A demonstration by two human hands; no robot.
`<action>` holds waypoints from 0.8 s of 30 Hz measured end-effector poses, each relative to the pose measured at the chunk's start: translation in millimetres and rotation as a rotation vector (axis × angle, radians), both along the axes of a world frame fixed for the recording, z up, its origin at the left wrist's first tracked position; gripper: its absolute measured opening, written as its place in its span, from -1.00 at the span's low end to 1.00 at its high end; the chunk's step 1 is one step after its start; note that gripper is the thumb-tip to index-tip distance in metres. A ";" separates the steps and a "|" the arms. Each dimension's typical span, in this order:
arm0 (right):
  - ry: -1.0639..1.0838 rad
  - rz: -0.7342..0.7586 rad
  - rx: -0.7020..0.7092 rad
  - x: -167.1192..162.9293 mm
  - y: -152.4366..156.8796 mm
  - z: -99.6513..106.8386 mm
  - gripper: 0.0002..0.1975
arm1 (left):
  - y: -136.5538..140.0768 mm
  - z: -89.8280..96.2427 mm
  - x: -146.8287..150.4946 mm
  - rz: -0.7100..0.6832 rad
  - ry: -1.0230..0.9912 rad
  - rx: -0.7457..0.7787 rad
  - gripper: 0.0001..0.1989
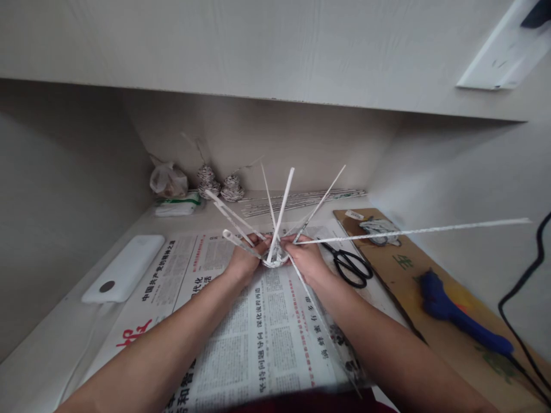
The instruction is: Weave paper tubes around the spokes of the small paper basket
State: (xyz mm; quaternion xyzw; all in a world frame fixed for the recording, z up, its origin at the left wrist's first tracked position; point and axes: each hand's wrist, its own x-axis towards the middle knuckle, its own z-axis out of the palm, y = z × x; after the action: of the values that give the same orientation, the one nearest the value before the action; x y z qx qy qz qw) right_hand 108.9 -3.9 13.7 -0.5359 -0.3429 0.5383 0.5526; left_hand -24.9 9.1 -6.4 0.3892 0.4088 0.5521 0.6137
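L hand (247,258) & R hand (306,255) grip opp sides of a small woven paper piece (275,262) w/ spokes (282,212) fanning out, held over newspaper (224,344) on the table (172,225), black scissors (350,268) nr R hand.

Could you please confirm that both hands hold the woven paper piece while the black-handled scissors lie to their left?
Not quite: the head view shows the black-handled scissors to their right. The left hand and right hand do hold the woven paper piece.

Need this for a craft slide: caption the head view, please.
Left hand and right hand hold a small woven paper piece, its sticks fanning outward, over newspaper.
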 end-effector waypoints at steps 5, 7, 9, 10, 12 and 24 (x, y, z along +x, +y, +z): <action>-0.022 0.021 0.013 0.2 -1.7 0.0 -0.82 | -3.2 6.5 -0.7 -0.059 -0.005 -0.043 -0.60; -0.026 0.036 0.032 0.5 -2.2 -1.8 -0.82 | -4.1 9.0 -1.4 -0.103 0.002 -0.054 -0.59; -0.035 0.048 0.061 0.9 -2.5 -4.1 -0.83 | -4.4 10.3 -1.8 -0.100 0.012 -0.062 -0.60; -0.046 0.054 0.079 1.1 -2.5 -5.2 -0.84 | -4.3 10.5 -1.8 -0.080 0.019 -0.065 -0.60; -0.081 0.059 0.119 1.9 -2.4 -7.1 -0.85 | -4.0 10.2 -1.6 -0.028 0.037 -0.060 -0.59; -0.039 0.098 0.118 3.8 -0.8 -5.6 -0.67 | 0.0 8.6 -7.9 -0.017 0.162 0.021 -0.68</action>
State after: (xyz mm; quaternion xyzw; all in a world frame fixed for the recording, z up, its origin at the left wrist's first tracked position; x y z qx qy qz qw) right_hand 112.7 -4.6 8.1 -0.4953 -0.4105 0.5333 0.5494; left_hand -32.8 9.1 2.2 0.4425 0.4478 0.5180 0.5791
